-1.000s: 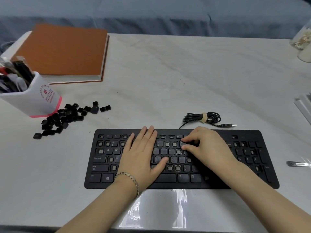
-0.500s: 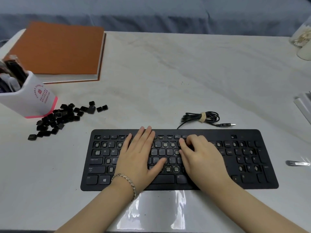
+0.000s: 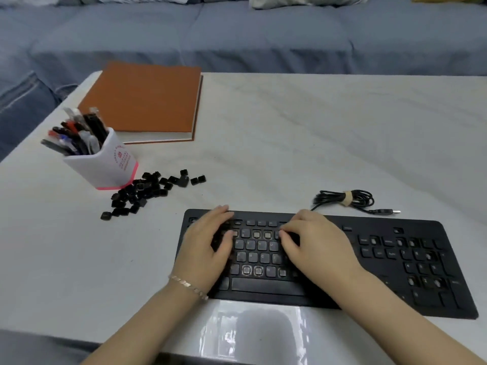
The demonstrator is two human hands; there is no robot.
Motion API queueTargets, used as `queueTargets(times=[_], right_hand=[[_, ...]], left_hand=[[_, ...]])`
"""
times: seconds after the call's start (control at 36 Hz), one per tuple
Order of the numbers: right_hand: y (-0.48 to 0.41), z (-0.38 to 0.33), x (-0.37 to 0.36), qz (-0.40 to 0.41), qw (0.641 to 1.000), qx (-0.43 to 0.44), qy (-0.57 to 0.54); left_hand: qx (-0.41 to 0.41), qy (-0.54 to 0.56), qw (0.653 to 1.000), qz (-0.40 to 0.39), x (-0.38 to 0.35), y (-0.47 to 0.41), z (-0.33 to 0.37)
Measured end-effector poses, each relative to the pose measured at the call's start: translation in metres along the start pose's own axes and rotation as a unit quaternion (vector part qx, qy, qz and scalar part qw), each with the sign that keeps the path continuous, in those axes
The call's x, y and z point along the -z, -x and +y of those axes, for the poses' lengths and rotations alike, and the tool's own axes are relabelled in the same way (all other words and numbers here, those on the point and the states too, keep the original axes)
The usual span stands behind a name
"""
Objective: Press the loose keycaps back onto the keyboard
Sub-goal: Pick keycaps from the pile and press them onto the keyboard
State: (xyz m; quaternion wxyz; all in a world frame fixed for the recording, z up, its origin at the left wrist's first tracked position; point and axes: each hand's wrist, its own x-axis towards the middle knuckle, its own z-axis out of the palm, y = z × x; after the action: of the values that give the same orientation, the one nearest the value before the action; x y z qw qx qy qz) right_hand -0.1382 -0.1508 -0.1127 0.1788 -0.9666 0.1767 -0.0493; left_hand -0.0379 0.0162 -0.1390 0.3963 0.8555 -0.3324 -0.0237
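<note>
Black keyboard point(image 3: 382, 229) lies flat, near & right of centre, long side running left-right, right end skewed a bit nearer. Several sockets bare w/ pale stems showing: number row, bottom letter row, numpad. Loose black keycaps point(image 3: 147, 192) in a scattered pile, far-left of kbd, apart from it.
</note>
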Motion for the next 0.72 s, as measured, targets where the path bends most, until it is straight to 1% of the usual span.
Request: queueTargets(times=[0.06, 0.14, 0.22, 0.31, 0.39, 0.5, 0.58, 0.64, 0.72], right_hand=[[-0.011, -0.018, -0.005, -0.021, 0.999, 0.027, -0.033], [-0.028, -0.044, -0.014, -0.055, 0.995, 0.065, -0.058], [-0.043, -0.069, -0.025, -0.075, 0.991, 0.089, -0.069], [-0.056, -0.091, -0.036, -0.088, 0.987, 0.105, -0.080], [-0.067, -0.112, -0.046, -0.103, 0.983, 0.125, -0.083], [-0.084, -0.137, -0.063, -0.110, 0.981, 0.140, -0.080], [-0.098, -0.157, -0.077, -0.124, 0.978, 0.153, -0.075], [-0.106, -0.170, -0.086, -0.133, 0.975, 0.166, -0.069], [-0.117, -0.186, -0.099, -0.146, 0.969, 0.189, -0.067]], left_hand=[[0.047, -0.033, 0.997, 0.048, 0.021, -0.005, -0.018], [0.134, -0.110, 0.981, 0.081, 0.052, -0.013, -0.051], [0.212, -0.202, 0.952, 0.093, 0.079, -0.017, -0.081], [0.280, -0.245, 0.925, 0.075, 0.097, -0.018, -0.104], [0.288, -0.215, 0.932, 0.057, 0.106, -0.018, -0.126], [0.255, -0.164, 0.951, 0.064, 0.111, -0.014, -0.138], [0.248, -0.126, 0.958, 0.069, 0.112, -0.009, -0.138], [0.255, -0.073, 0.960, 0.086, 0.113, -0.003, -0.135], [0.258, 0.027, 0.955, 0.147, 0.118, 0.006, -0.131]])
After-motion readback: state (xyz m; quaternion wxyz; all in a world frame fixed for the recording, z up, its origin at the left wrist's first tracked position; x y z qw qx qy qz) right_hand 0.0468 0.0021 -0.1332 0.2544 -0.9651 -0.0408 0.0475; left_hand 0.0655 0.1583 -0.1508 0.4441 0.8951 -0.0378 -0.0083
